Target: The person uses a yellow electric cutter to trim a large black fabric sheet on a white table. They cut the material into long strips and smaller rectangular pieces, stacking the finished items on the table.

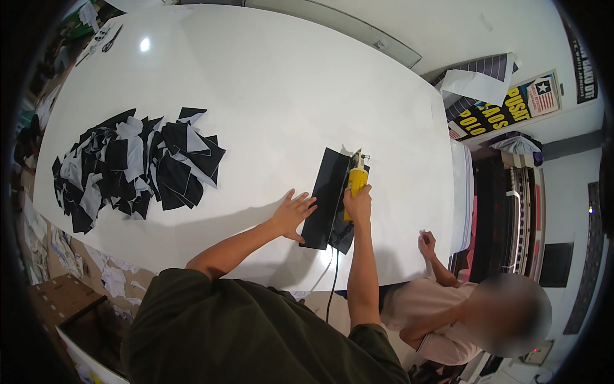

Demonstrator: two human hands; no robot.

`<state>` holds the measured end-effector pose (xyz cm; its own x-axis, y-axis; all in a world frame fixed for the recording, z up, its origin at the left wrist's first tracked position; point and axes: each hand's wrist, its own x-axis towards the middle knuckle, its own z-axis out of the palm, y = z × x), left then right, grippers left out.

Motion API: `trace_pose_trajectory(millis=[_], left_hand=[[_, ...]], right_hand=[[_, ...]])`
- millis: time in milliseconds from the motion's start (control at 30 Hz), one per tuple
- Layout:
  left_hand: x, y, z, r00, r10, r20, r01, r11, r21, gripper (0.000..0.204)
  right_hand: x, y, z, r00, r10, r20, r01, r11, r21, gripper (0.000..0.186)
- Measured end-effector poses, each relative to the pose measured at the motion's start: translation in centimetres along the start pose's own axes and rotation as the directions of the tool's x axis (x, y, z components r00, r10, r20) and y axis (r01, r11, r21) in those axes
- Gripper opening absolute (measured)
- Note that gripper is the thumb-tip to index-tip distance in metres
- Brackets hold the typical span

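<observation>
My right hand is wrapped round the yellow body of a handheld electric fabric cutter, its metal head pointing away from me. The cutter stands along the right side of a long black fabric piece lying on the white table. A narrower dark strip lies to its right, partly hidden under my right hand and the tool. My left hand rests with spread fingers on the left edge of the black fabric. From the cutter a black cord runs down over the table's near edge.
A heap of black and grey fabric pieces covers the table's left part. Scissors lie at the far left corner. Another person stands at the near right, one hand over the table. Fabric rolls stand beyond the right edge.
</observation>
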<state>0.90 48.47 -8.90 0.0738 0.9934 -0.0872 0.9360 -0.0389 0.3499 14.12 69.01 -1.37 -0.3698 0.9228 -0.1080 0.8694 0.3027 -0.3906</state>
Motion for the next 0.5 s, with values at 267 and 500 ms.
trace_pose_trajectory(millis=[267, 500], left_hand=[[-0.2, 0.2, -0.2, 1.000, -0.003, -0.010, 0.003, 1.000, -0.001, 0.124], [-0.2, 0.1, 0.1, 1.000, 0.007, -0.025, -0.008, 1.000, -0.015, 0.124]], right_hand=[[1.3, -0.3, 0.1, 1.000, 0.020, 0.004, -0.020, 1.000, -0.004, 0.057], [2.2, -0.3, 0.1, 1.000, 0.007, -0.001, -0.007, 1.000, 0.001, 0.058]])
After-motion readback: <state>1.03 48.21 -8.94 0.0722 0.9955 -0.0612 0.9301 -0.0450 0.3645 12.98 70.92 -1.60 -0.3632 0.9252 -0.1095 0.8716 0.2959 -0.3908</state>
